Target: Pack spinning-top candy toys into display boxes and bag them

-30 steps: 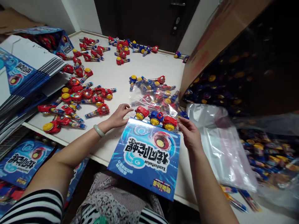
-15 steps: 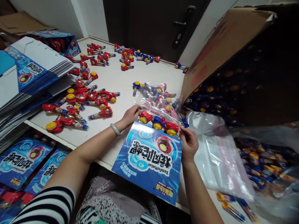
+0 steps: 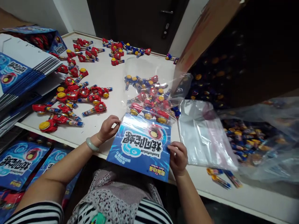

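A blue printed card (image 3: pixel 142 146) lies at the white table's near edge, partly slid into a clear plastic bag (image 3: pixel 151 93) that holds several red and blue toys. My left hand (image 3: pixel 107 128) grips the card's left edge with fingers curled. My right hand (image 3: pixel 177 157) pinches the card's lower right corner, closed on it. A green bangle sits on my left wrist.
Loose red and blue toys (image 3: pixel 77 96) are scattered over the table (image 3: pixel 109 74). A stack of flat blue cards (image 3: pixel 21 71) sits at left. A big open cardboard box (image 3: pixel 233 49) full of toys stands at right, with empty clear bags (image 3: pixel 205 133) before it.
Both hands slid back toward me along the card's sides. The clear bag now rises over the toys and covers the card's far end.
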`<state>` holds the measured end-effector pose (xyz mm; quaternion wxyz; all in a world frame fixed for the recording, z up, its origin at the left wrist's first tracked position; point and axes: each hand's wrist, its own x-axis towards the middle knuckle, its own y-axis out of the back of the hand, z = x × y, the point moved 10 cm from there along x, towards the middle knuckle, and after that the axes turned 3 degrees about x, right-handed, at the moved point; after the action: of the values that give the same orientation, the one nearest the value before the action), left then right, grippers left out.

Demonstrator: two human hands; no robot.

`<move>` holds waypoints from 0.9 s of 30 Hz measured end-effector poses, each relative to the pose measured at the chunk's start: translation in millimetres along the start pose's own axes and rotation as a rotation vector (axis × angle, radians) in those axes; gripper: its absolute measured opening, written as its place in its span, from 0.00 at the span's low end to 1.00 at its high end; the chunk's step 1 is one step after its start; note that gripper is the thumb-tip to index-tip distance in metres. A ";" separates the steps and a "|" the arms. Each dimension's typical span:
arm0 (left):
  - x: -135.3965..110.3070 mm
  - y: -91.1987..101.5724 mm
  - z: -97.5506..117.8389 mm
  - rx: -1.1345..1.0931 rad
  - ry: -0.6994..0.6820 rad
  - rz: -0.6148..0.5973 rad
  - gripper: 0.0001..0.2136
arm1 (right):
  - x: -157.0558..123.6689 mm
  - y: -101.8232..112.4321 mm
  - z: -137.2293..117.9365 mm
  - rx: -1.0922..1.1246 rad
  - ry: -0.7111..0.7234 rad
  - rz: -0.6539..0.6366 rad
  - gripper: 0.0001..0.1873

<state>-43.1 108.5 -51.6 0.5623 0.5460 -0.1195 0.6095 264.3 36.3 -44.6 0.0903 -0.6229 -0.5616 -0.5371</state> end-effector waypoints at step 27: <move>-52.8 -32.2 -29.1 -0.344 0.575 -0.357 0.04 | -42.6 -16.7 34.2 -0.036 -0.282 -0.228 0.11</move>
<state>-44.3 112.2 -119.8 0.7535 0.2627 0.0395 0.6014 279.3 41.0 -99.5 -0.0619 -0.6259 -0.6259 -0.4612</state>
